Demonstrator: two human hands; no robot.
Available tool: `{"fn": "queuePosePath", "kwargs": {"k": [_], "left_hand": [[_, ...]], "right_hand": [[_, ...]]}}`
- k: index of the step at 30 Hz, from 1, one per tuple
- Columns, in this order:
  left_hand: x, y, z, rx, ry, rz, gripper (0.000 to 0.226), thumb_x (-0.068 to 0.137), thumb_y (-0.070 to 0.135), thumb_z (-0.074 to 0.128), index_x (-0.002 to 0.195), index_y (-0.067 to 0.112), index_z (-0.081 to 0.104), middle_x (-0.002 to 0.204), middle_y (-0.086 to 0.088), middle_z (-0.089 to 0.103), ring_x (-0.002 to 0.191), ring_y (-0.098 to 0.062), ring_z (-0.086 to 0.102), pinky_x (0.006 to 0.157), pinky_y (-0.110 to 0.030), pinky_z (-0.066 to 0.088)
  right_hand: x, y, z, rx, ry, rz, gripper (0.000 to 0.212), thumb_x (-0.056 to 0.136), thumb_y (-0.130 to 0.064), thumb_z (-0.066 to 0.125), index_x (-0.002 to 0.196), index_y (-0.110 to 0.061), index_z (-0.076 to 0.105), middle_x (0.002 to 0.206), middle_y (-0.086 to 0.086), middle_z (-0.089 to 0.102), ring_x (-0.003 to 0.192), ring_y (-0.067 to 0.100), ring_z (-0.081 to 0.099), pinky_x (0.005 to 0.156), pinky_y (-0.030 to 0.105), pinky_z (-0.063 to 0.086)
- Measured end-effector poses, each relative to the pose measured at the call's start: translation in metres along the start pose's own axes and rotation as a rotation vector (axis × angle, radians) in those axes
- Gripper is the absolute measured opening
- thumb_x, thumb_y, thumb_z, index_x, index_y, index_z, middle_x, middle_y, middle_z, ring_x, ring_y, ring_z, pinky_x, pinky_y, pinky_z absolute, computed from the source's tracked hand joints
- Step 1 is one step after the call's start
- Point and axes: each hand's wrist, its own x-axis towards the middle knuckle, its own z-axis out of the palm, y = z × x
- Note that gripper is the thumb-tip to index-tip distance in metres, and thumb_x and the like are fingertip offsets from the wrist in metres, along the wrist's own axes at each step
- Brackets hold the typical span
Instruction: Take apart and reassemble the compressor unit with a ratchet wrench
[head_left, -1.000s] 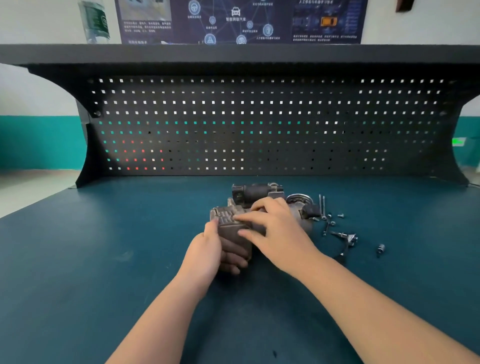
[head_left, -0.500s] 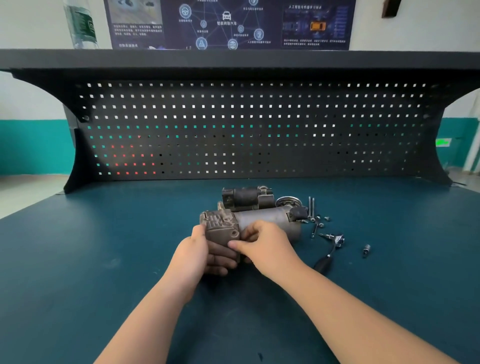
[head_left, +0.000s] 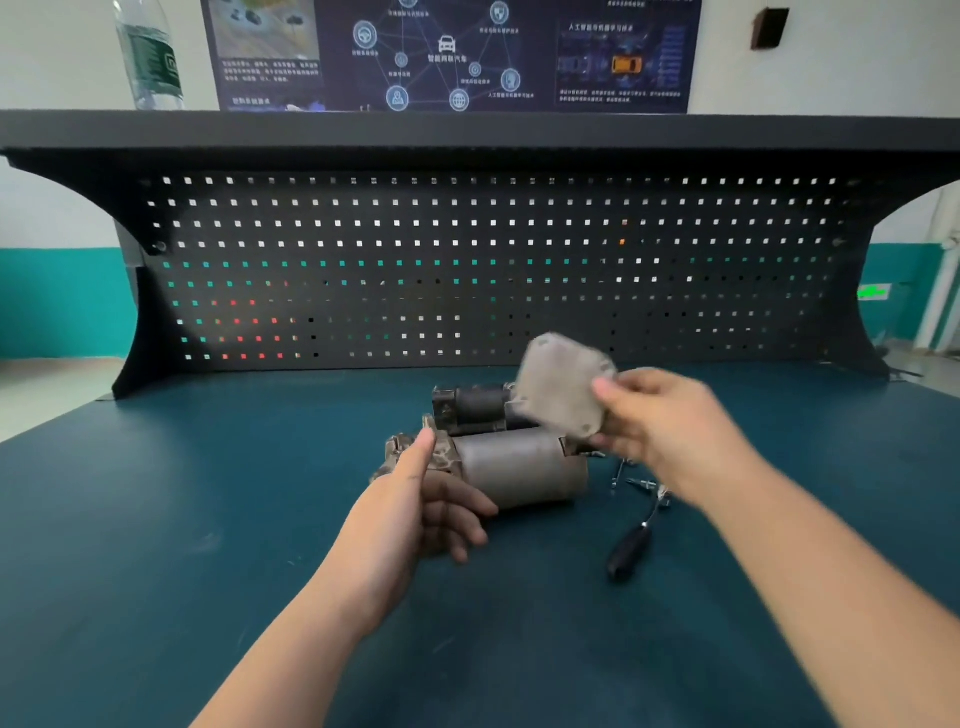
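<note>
The right hand (head_left: 670, 431) holds a flat grey metal cover (head_left: 563, 387) up in the air, thumb on its near face and fingers behind its right edge. The cover is tilted, with small holes near its corners, and it is blurred, so finer detail cannot be made out. Just below and to the left of that grip the compressor (head_left: 514, 467) lies on its side on the blue bench (head_left: 156, 545), its grey round body nearest the held cover and a darker, smaller cylinder (head_left: 475, 405) just behind it.

The left hand (head_left: 421, 504) is at the compressor's left end. Its thumb points up against the mottled end block (head_left: 410, 452), and its fingers curl loosely beneath; they seem to rest against the underside of the unit, though the blur makes the contact uncertain.

Below the right hand, near its wrist, the ratchet wrench (head_left: 636, 540) lies on the bench with its black handle towards the person. A few loose bolts (head_left: 641, 483) lie beside its head, partly hidden by the hand.

Behind everything stands a black pegboard (head_left: 467, 260) under a shelf, where a plastic bottle (head_left: 150, 57) stands at the far left.
</note>
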Motion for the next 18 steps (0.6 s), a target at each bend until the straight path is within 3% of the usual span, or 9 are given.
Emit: {"fn": "queuePosePath", "kwargs": {"k": [3, 5, 6, 8, 11, 14, 17, 18], "left_hand": [[-0.001, -0.003, 0.003, 0.102, -0.023, 0.060, 0.070, 0.092, 0.054, 0.032, 0.058, 0.006, 0.072, 0.049, -0.012, 0.060, 0.041, -0.016, 0.050, 0.042, -0.015, 0.040], [-0.002, -0.006, 0.005, 0.143, -0.053, 0.098, 0.069, 0.085, 0.060, 0.036, 0.061, 0.007, 0.072, 0.049, -0.011, 0.061, 0.043, -0.017, 0.050, 0.043, -0.016, 0.040], [-0.003, -0.006, 0.006, 0.155, -0.065, 0.121, 0.069, 0.078, 0.065, 0.038, 0.062, 0.008, 0.072, 0.050, -0.011, 0.061, 0.044, -0.017, 0.050, 0.044, -0.017, 0.040], [-0.002, -0.007, 0.006, 0.154, -0.088, 0.151, 0.072, 0.068, 0.071, 0.040, 0.063, 0.007, 0.072, 0.050, -0.012, 0.060, 0.044, -0.019, 0.050, 0.045, -0.018, 0.040], [-0.001, -0.010, 0.005, 0.202, -0.075, 0.172, 0.072, 0.066, 0.072, 0.038, 0.063, 0.009, 0.072, 0.048, -0.011, 0.059, 0.046, -0.020, 0.049, 0.046, -0.020, 0.040], [0.002, -0.013, 0.005, 0.235, -0.051, 0.156, 0.068, 0.064, 0.069, 0.040, 0.061, 0.010, 0.072, 0.047, -0.009, 0.058, 0.046, -0.020, 0.049, 0.045, -0.022, 0.040], [0.010, -0.015, -0.001, 0.137, 0.027, 0.148, 0.065, 0.061, 0.064, 0.045, 0.059, 0.005, 0.072, 0.047, -0.013, 0.058, 0.044, -0.017, 0.050, 0.043, -0.017, 0.040], [0.010, -0.016, -0.004, 0.101, 0.063, 0.150, 0.066, 0.060, 0.065, 0.046, 0.060, 0.004, 0.072, 0.048, -0.015, 0.059, 0.044, -0.017, 0.050, 0.043, -0.018, 0.040]], "right_hand": [[0.065, -0.006, -0.056, -0.032, 0.331, 0.120, 0.010, 0.090, -0.006, 0.061, 0.083, -0.005, 0.055, 0.068, 0.010, 0.062, 0.048, 0.015, 0.060, 0.039, 0.018, 0.046], [0.103, 0.012, -0.090, -0.184, 0.427, 0.288, 0.018, 0.094, -0.009, 0.057, 0.077, -0.011, 0.050, 0.055, 0.007, 0.057, 0.037, 0.011, 0.051, 0.031, 0.011, 0.036], [0.118, 0.024, -0.104, -0.260, 0.415, 0.376, 0.021, 0.096, -0.009, 0.053, 0.076, -0.013, 0.051, 0.048, 0.004, 0.055, 0.036, 0.011, 0.048, 0.031, 0.010, 0.032], [0.144, 0.046, -0.124, -0.413, 0.422, 0.488, 0.018, 0.097, -0.008, 0.049, 0.082, -0.012, 0.055, 0.056, 0.004, 0.055, 0.048, 0.014, 0.043, 0.039, 0.019, 0.033], [0.171, 0.063, -0.132, -0.623, 0.477, 0.478, 0.006, 0.094, -0.005, 0.053, 0.088, -0.006, 0.054, 0.067, 0.009, 0.049, 0.050, 0.018, 0.039, 0.047, 0.024, 0.032], [0.186, 0.076, -0.125, -0.889, 0.407, 0.450, 0.027, 0.092, -0.017, 0.062, 0.072, -0.004, 0.049, 0.070, 0.012, 0.052, 0.059, 0.026, 0.048, 0.056, 0.031, 0.040], [0.186, 0.078, -0.114, -1.273, 0.395, 0.451, 0.041, 0.084, -0.040, 0.069, 0.080, -0.003, 0.051, 0.094, 0.014, 0.063, 0.090, 0.029, 0.063, 0.068, 0.028, 0.043], [0.182, 0.075, -0.110, -1.264, 0.413, 0.427, 0.042, 0.081, -0.040, 0.072, 0.084, -0.003, 0.052, 0.101, 0.015, 0.065, 0.096, 0.031, 0.063, 0.068, 0.029, 0.043]]}}
